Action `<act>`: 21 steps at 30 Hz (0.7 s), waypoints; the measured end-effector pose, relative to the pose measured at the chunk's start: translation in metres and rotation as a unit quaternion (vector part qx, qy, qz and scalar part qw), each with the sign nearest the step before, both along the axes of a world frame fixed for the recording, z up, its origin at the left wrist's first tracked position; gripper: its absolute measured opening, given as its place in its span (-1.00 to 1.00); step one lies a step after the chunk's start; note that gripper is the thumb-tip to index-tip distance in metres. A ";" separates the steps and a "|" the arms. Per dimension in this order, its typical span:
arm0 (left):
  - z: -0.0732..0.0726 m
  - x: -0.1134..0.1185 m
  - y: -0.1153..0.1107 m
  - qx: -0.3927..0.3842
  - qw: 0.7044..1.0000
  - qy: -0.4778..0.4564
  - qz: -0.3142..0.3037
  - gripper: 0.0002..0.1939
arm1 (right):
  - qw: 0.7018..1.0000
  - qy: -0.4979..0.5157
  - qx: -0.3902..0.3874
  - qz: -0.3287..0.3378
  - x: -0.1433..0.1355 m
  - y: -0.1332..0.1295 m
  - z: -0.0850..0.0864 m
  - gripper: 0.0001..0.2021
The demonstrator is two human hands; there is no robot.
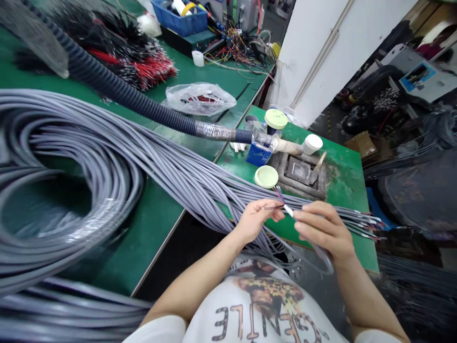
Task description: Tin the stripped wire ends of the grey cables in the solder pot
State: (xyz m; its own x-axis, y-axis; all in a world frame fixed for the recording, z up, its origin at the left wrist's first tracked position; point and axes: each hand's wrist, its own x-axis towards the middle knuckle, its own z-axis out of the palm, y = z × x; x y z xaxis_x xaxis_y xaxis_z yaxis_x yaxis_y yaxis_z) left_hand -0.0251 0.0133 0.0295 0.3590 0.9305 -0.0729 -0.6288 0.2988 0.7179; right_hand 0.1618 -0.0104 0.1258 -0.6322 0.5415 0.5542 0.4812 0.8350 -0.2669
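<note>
My left hand (255, 220) pinches thin coloured wires (279, 193) that stick out of a cable's stripped end. My right hand (326, 231) is closed around the same grey cable (323, 259), just behind a short white sleeve (288, 210) near its end. From there the cable bends down in a loop under my right hand. Beneath and behind both hands runs a thick bundle of grey cables (200, 183), its stripped ends (371, 224) lying at the right edge of the green bench. My fingers partly hide the held wires.
Beyond my hands sits a square metal pot (302, 171) with a flat scraper (317, 169) in it. A pale round dish (266, 176) and a blue box (259, 155) stand beside it. A corrugated hose (153, 107) crosses above. Coiled cables (107, 228) fill the left.
</note>
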 end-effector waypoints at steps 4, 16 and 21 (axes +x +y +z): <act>-0.001 0.007 -0.004 -0.098 0.984 -0.129 -0.081 -0.60 | 0.996 -0.071 0.012 0.046 0.004 -0.013 -0.004 -0.63; 0.004 0.010 -0.009 -0.115 0.989 -0.082 -0.046 -0.72 | 0.996 -0.084 -0.009 0.027 0.020 -0.030 -0.021 -0.68; 0.008 0.013 -0.010 -0.101 0.994 -0.033 -0.005 -0.75 | 0.996 -0.057 -0.062 0.034 0.023 -0.032 -0.026 -0.63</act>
State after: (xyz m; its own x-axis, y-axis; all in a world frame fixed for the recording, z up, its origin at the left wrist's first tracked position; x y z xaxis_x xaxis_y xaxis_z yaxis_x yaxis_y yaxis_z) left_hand -0.0119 0.0037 0.0375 0.3782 0.8959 -0.2329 -0.6695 0.4385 0.5996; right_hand 0.1846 -0.0420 0.1000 -0.7250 0.5552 0.4076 0.4577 0.8306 -0.3172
